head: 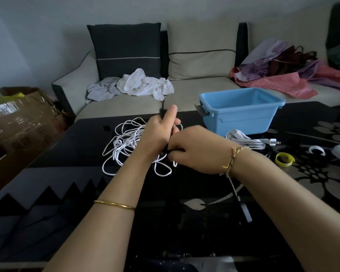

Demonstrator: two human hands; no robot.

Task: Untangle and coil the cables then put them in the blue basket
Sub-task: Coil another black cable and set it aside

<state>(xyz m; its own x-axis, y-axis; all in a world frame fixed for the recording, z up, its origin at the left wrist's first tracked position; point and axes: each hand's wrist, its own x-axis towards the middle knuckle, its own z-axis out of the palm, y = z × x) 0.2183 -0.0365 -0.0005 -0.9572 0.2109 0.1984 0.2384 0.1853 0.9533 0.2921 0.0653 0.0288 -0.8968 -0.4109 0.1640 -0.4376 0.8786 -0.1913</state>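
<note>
Both hands grip one black cable: the left hand holds its upper end and the right hand its lower, so it runs near upright. Beneath lies one tangled white cable on the tabletop. One bundled white cable lies just before the one blue basket.

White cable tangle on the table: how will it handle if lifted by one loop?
Probably floppy: the white cable tangle lies in loose, uneven loops. Likely to drag along in a clump, since loops cross each other. Seems light: the cord is thin.
</note>
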